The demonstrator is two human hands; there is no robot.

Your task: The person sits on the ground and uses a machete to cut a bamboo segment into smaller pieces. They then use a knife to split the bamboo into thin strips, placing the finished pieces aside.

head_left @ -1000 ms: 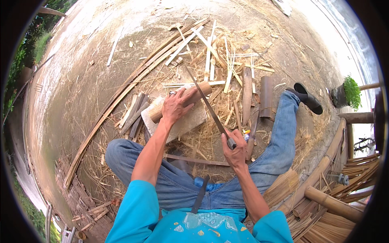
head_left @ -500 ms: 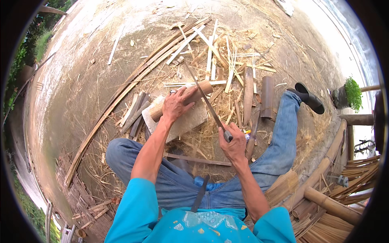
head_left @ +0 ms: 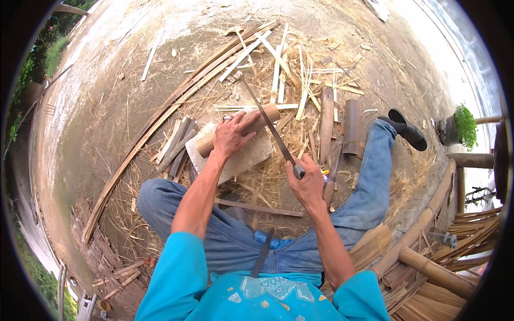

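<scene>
Fingers of the left hand lie spread and pressed flat over a short round bamboo piece, pinning it down rather than closing around it; a ring shows on one finger. That bamboo piece rests crosswise on a pale flat block directly beneath the left fingers, the block lying on the ground between the person's bent legs. Fingers of the right hand are closed tight around the handle of a long knife. From the right fingers the blade runs up and to the left, its edge crossing the right end of the bamboo piece just beside the left fingertips; whether edge and bamboo touch cannot be told.

Left of the left fingers lie several dark flat slats, and beyond them a bundle of long bamboo strips sweeps across the ground. Beyond both sets of fingers pale split strips lie scattered among shavings. Right of the right fingers lie two brown bamboo sections, side by side. Below the right fingers a thin slat lies across the ground near the knee. Well to the right, stacked bamboo poles are seen.
</scene>
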